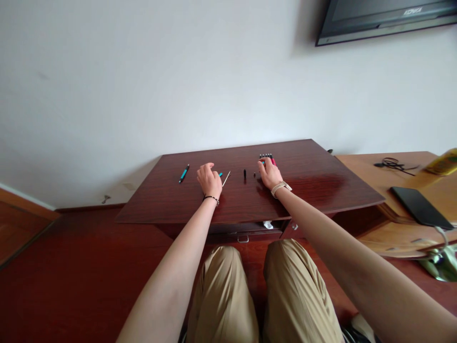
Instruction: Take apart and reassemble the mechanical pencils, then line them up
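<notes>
My left hand [209, 181] is over the dark table with its fingers curled. A short blue pen piece [220, 174] pokes out at its thumb side and seems to be in its grip; the rest is hidden. A thin pale pen refill [226, 178] lies just right of that hand. Between the hands are a black pen grip [244, 174] and a tiny dark pen part [254, 174]. My right hand [270, 174] is bent down beside a row of pens [266, 156], its fingertips partly hidden. Farther left rests a whole blue pen [184, 173].
The reddish-brown table [160, 205] stands against a white wall, with a drawer below its front edge. On the right, a lighter wooden cabinet [350, 166] bears a black cable [394, 165] and a flat black device [421, 206]. A television [389, 24] hangs above.
</notes>
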A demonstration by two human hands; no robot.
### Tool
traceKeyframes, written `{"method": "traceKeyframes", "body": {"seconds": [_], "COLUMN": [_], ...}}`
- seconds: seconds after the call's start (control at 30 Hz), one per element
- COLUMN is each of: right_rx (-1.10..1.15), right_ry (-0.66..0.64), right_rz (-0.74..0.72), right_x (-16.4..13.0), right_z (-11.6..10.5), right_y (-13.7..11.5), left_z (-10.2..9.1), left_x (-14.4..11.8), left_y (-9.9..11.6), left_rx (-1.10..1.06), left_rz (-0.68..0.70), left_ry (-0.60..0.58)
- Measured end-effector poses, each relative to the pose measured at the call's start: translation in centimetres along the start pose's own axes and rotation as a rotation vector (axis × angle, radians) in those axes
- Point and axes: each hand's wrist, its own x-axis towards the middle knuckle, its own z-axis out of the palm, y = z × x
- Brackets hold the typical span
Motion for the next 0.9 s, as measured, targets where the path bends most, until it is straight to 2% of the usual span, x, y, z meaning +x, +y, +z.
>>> {"method": "traceKeyframes", "body": {"seconds": [0.1,0.2,0.33,0.43,0.57,0.9], "right_rx": [0.011,0.016,0.020,0.022,0.026,0.038], "right_ry": [0.001,0.002,0.004,-0.005,-0.014,-0.030], "right_rz": [0.005,0.010,0.011,0.012,0.022,0.019], "right_x": [0.1,0.1,0.2,0.1,0.1,0.1], "right_z": [0.2,0.3,0.3,0.2,0.1,0.1], "right_y": [0.3,0.6,0.7,0.6,0.4,0.2], "left_z": [-1.3,-2.3,-2.6,-2.3,-1.6,-1.1], "left_x": [0.6,0.5,-0.7,-1.4,-1.6,-1.4], "left_y": [-2.4,-3.7,-2.9,-1.5,-0.7,-1.4], "left_rx": [0.055,0.127,0.190,0.240,0.253,0.263], "left_rz": [0.012,0.083,0.317,0.403,0.389,0.355], "left_ry": [-0.082,-0.183,-0.235,-0.287,-0.340,-0.352]}}
